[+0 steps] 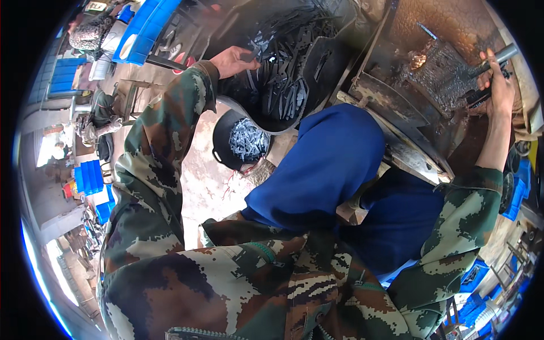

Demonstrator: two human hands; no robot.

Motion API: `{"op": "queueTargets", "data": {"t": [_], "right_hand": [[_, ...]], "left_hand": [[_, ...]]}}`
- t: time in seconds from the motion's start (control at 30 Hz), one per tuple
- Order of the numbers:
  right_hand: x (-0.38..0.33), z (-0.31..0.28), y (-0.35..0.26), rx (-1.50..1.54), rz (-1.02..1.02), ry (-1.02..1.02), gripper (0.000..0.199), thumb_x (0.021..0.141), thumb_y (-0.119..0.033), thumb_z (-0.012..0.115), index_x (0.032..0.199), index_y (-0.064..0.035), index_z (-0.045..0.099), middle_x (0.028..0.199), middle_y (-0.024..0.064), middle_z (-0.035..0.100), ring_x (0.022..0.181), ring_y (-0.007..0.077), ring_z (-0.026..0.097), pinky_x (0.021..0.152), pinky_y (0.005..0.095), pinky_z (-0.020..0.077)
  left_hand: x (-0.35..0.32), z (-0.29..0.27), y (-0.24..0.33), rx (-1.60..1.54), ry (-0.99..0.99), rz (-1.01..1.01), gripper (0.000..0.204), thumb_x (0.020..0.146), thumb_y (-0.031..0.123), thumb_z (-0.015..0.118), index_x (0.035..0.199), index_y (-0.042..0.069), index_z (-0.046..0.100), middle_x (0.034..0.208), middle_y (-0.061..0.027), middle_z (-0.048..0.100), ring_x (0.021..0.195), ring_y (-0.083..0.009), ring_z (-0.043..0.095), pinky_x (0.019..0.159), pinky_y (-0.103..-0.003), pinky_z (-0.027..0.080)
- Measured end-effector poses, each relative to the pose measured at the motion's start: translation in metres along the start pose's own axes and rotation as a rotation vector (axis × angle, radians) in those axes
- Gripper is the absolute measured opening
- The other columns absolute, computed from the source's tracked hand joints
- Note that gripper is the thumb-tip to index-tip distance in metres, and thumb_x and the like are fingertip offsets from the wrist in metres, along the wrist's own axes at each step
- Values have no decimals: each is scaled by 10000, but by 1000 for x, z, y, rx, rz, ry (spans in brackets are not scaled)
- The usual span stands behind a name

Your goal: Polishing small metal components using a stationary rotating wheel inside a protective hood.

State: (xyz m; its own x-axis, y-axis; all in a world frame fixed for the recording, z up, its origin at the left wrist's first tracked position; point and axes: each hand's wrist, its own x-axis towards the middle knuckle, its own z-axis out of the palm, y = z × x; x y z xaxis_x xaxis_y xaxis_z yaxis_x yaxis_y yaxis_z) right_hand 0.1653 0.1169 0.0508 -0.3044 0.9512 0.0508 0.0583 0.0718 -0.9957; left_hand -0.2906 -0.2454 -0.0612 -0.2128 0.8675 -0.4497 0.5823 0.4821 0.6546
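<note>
the person's left hand (232, 60) reaches up toward eleven o'clock, fingers bent loosely over the edge of a heap of dark flat metal blanks (286, 73) that fills a wide black curved tray (294, 122); whether the fingers pinch one blank or only rest on the pile cannot be told. the heap lies at twelve o'clock, just beyond the raised blue-trousered knee (328, 164), which covers the near rim of the tray and much of the rusty machine bed (396, 122) behind it. at two o'clock the right hand (498, 85) is closed around a grey metal lever handle (492, 61) that slants up toward the rim of the view, above a blackened, scaly metal block (439, 76). below the tray, near the centre, sits a small black round bowl of pale metal pieces (243, 141) on the reddish concrete floor (207, 181). camouflage sleeves (153, 170) run from the lower edge to both hands. blue plastic crates (90, 177) stand at nine o'clock, and more at four.
</note>
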Motion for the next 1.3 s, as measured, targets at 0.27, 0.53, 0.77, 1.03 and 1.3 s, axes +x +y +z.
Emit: {"op": "queueTargets", "data": {"t": [0.27,0.53,0.77,1.03,1.3], "right_hand": [[-3,1,-4,5,35,24,359,1008,-128,522,1323,43,537,1124,120,668,548,73,384,507,251,377],[-3,4,-7,0,29,39,367,998,-152,562,1306,48,552,1124,120,668,549,72,392,501,248,382],[-3,4,-4,-4,20,57,363,995,-171,577,1289,43,567,1102,111,678,541,71,389,490,250,382],[-8,6,-7,-23,12,77,353,995,-177,577,1282,29,577,1083,99,686,532,74,387,483,252,389],[-6,20,-11,-10,25,48,344,995,-163,561,1301,-6,568,1038,85,672,533,77,399,483,254,370]], "left_hand": [[5,1,-4,81,17,-29,227,917,168,641,1001,-43,649,939,-58,703,914,-82,616,896,-255,481],[-9,-11,-4,168,115,116,286,916,225,658,1036,-35,646,811,-16,659,768,-93,595,750,-269,478],[-32,-26,8,-211,218,-144,207,931,261,657,1041,87,633,540,93,405,381,-21,304,379,-231,183],[-31,-47,14,-506,471,-125,216,914,247,672,1028,67,637,565,85,391,394,-34,305,389,-236,203],[26,-40,3,-340,968,-35,204,896,285,696,880,82,678,540,49,476,418,-87,394,413,-275,290]]}}
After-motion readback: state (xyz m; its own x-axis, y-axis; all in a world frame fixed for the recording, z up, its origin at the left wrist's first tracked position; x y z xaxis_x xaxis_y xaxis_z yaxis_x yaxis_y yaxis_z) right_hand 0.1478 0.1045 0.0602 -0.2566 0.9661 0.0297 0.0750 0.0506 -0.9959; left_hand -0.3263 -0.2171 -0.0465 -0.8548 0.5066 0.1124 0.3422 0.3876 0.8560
